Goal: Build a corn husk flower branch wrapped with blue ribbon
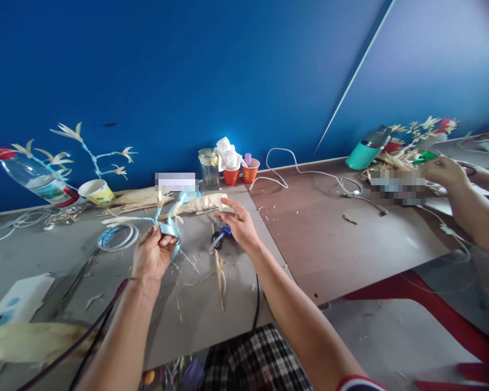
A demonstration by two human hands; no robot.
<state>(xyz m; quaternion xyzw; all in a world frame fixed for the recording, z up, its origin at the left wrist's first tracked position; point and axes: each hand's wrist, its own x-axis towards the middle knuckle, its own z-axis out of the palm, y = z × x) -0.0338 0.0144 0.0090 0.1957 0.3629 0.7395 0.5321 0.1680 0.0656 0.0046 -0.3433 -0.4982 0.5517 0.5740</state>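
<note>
The left hand (pixel 151 252) grasps a blue-wrapped stem (pixel 156 215) and tape roll (pixel 169 231), left of centre; the right hand (pixel 241 227) has parted fingers. Right of centre, brown tabletop (pixel 334 244) spreads to its front edge. Bottle label (pixel 51 188), at left, is unreadable.

We see a blue wall (pixel 187 70) beyond our left grip (pixel 157 241), a grey worktop (pixel 171 320) beneath it, a red seat (pixel 421 288) rightward.

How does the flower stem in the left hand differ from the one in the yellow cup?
The held stem is in the left hand; the cup stem rises from the yellow cup. Blue ribbon loops beside the held stem, none beside the cup stem. Both have pale petals and blue wrapping.
</note>
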